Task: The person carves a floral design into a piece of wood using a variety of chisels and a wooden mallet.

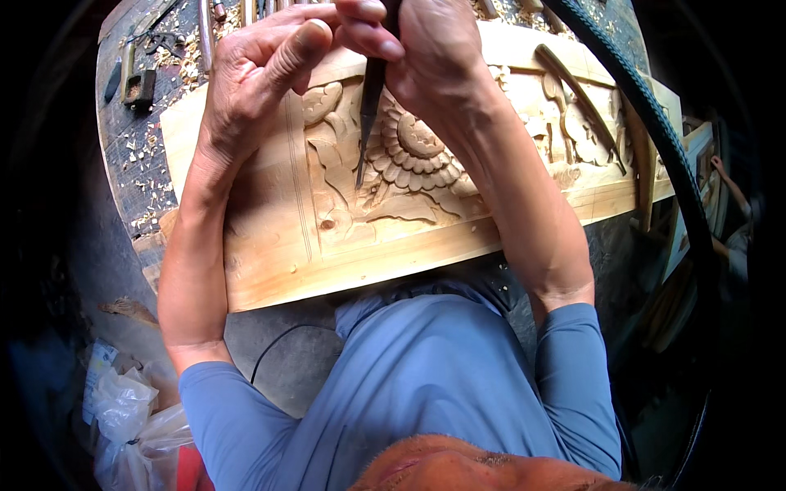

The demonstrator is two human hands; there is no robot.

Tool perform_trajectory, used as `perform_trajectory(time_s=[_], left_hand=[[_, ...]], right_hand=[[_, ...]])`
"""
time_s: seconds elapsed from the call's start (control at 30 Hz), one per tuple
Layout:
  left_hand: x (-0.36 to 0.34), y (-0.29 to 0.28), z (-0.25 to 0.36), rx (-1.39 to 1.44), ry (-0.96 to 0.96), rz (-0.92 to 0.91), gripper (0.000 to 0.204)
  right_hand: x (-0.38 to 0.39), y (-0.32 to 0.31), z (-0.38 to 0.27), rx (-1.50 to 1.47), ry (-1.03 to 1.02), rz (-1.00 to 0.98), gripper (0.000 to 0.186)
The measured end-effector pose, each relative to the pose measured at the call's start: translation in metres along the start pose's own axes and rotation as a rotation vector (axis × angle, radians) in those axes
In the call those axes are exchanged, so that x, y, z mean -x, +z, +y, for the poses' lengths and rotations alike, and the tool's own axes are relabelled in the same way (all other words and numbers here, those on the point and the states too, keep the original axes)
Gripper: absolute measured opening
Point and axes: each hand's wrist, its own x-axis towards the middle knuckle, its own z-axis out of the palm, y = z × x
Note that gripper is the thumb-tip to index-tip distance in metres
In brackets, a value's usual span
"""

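My right hand (430, 53) is closed round a slim dark chisel (372, 102), its fingers curled about the upper shaft. The narrow tip points down onto the carved wooden panel (270, 282), at leaf carving left of a layered flower (417, 147). My left hand (266, 61) hovers over the panel's far left part, close beside the right one. Its thumb stands out and its fingers are loosely bent, with nothing visible in them. The top of the chisel runs out of the picture. A second dark chisel (581, 106) lies across the carving on the right.
Wood chips litter the dark worktable (123, 176). More tool handles (205, 33) and a small dark metal block (139, 88) lie at the far left. A thick cable (647, 98) hangs at right. A tied plastic bag (127, 405) stands low left; another person's arm (731, 184) shows far right.
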Motion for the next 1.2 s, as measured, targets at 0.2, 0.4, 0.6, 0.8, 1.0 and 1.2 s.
perform_trajectory(time_s=[0.2,0.4,0.6,0.8,1.0,1.2], left_hand=[[0.011,-0.02,-0.017,-0.187,-0.086,0.085,0.05],[0.001,0.006,-0.005,-0.416,0.004,0.15,0.013],[0.0,0.009,-0.002,-0.484,-0.023,0.097,0.021],[-0.001,0.005,-0.001,-0.567,0.042,0.054,0.023],[0.002,0.0,-0.003,-0.597,0.113,-0.003,0.025],[0.002,-0.005,-0.004,-0.528,0.081,-0.088,0.025]], right_hand=[[-0.004,-0.018,-0.032,-0.151,-0.016,-0.055,0.039],[-0.01,-0.039,-0.03,0.189,-0.201,0.178,0.036],[0.0,-0.028,-0.019,0.226,-0.193,0.252,0.032],[0.005,-0.012,-0.013,0.261,-0.204,0.322,0.031],[0.014,0.006,-0.017,0.306,-0.27,0.447,0.033],[0.027,0.018,-0.013,0.277,-0.385,0.478,0.033]])
